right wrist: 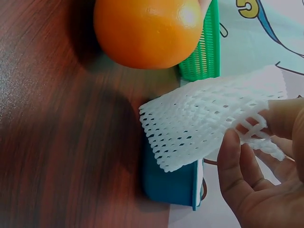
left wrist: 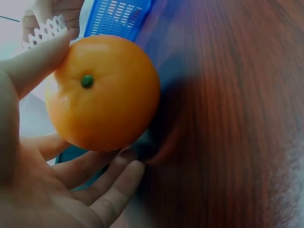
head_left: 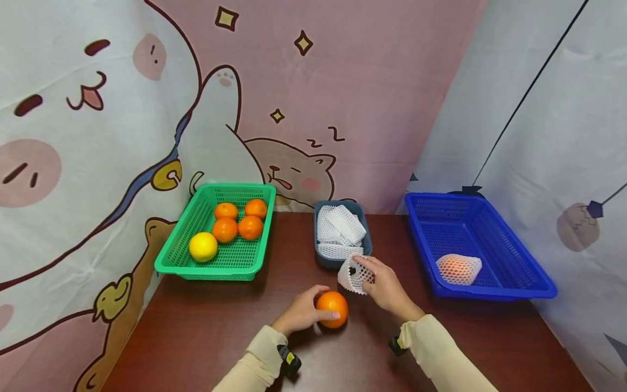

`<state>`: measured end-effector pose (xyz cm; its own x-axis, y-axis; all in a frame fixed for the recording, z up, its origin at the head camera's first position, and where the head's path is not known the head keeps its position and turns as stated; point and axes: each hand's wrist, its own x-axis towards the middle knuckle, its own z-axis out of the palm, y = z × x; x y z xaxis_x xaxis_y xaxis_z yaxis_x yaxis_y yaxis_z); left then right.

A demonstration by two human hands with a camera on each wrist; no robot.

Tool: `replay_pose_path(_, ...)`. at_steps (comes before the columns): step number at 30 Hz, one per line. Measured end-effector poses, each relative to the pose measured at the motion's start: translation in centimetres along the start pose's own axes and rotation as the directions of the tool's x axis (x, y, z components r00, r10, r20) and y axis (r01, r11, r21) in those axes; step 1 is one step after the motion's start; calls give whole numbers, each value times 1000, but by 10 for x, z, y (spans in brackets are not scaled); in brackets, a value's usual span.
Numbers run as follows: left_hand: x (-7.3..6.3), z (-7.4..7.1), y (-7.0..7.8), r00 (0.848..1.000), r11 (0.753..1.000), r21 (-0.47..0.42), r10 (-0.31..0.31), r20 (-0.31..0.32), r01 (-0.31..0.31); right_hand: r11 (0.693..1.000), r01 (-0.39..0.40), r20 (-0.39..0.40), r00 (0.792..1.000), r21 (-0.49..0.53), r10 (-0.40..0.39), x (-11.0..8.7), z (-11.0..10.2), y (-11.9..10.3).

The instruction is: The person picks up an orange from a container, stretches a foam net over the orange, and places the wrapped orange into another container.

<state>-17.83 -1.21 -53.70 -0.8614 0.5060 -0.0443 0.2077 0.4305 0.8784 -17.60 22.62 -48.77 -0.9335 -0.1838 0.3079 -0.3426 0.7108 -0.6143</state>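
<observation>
My left hand (head_left: 305, 311) holds an orange (head_left: 333, 309) low over the front middle of the table. In the left wrist view, thumb and fingers curve round the orange (left wrist: 107, 95), its green stem button facing the camera. To its right, my right hand (head_left: 387, 286) pinches a white foam net sleeve (head_left: 350, 276) by its edge. The right wrist view has the sleeve (right wrist: 204, 123) hanging from thumb and fingertips, its wide end apart from the orange (right wrist: 147, 31).
A green basket (head_left: 166, 261) at left holds several oranges and a yellow fruit (head_left: 203, 247). Behind the hands, a small dark-blue bin (head_left: 329, 262) contains folded white foam nets (head_left: 343, 226). At right, a blue basket (head_left: 509, 239) holds one net-wrapped fruit (head_left: 458, 269).
</observation>
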Motion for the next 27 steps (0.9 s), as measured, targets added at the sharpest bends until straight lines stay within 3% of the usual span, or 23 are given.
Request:
replay_pose_path(5,-1,2,0,1000,1000,17,-5,-8,5,999,41,-13,999,-14,-41,-1,2,0)
replay_pose_path(9,-2,0,4,999,999,-44,8,-42,-9,998,55,-14,998,-24,-55,-1,3,1)
replay_pose_path(12,-2,-5,10,998,989,-142,41,-56,-49,998,53,-14,998,-23,-54,-1,4,2)
replay_pose_path(14,-2,-10,17,996,966,-244,78,-49,-87,999,46,-7,999,-23,-46,-1,5,2)
replay_pose_path(18,-2,-18,31,986,874,-460,165,-21,-156,999,44,2,999,-23,-44,-2,7,1)
replay_pose_path(21,-1,-20,44,976,816,-545,219,-16,-192,996,90,-15,996,-24,-90,-1,10,2)
replay_pose_path(24,2,-19,56,964,786,-572,265,-32,-235,985,171,-46,984,-31,-172,0,14,2)
replay_pose_path(27,6,-14,60,953,784,-552,297,-66,-282,971,237,-90,967,-40,-240,1,17,2)
